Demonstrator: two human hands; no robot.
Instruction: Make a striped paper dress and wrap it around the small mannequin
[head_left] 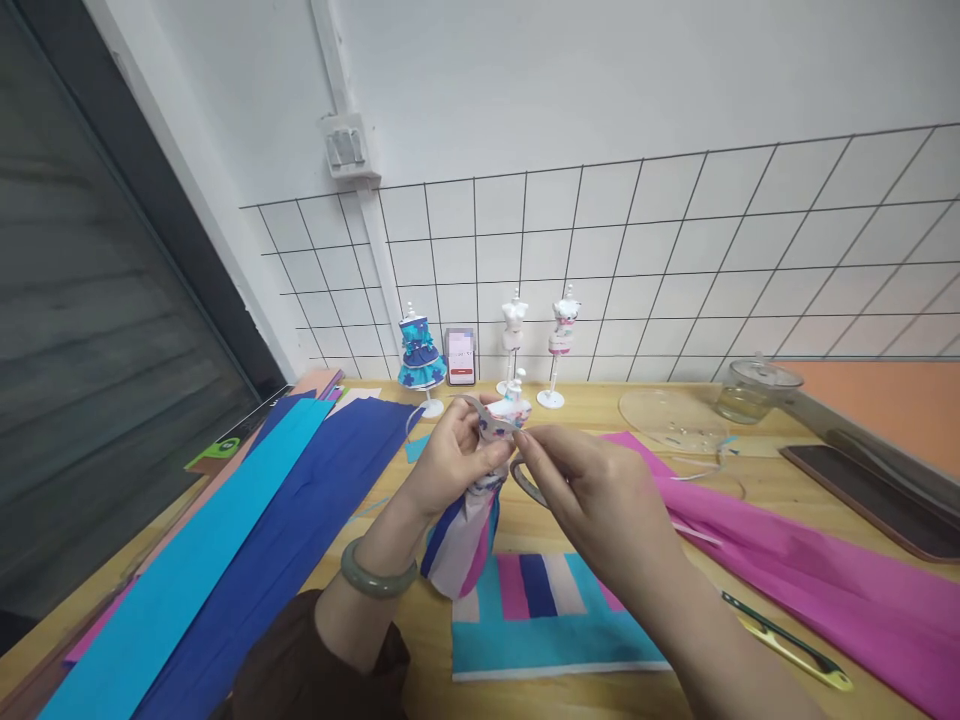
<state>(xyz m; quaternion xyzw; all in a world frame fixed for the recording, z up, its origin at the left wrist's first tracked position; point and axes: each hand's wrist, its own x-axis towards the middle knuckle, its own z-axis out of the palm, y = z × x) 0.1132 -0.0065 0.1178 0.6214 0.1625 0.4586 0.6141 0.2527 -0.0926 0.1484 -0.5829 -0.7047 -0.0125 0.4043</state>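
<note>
A miniature dress form [512, 408] with a patterned white top is held in front of me, wearing a skirt [463, 545] of blue, white and pink strips. My left hand [454, 455] is closed around its bodice, thumb across the front. A narrow greyish ribbon [531, 487] passes around the bust. My right hand [592, 490] pinches the ribbon between thumb and forefinger, close to the bodice. Under the hands lies a flat sheet [559, 648] of turquoise with pink, navy and pale stripes.
Behind stand two white dress forms [513, 325] and one in a blue ruffled dress [421, 355], beside a phone [460, 358]. Blue sheets [300, 500] lie left, a pink sheet [795, 560] right. Yellow-handled snips [795, 650], a round clear tray [652, 415] and a glass pot [750, 390] are at right.
</note>
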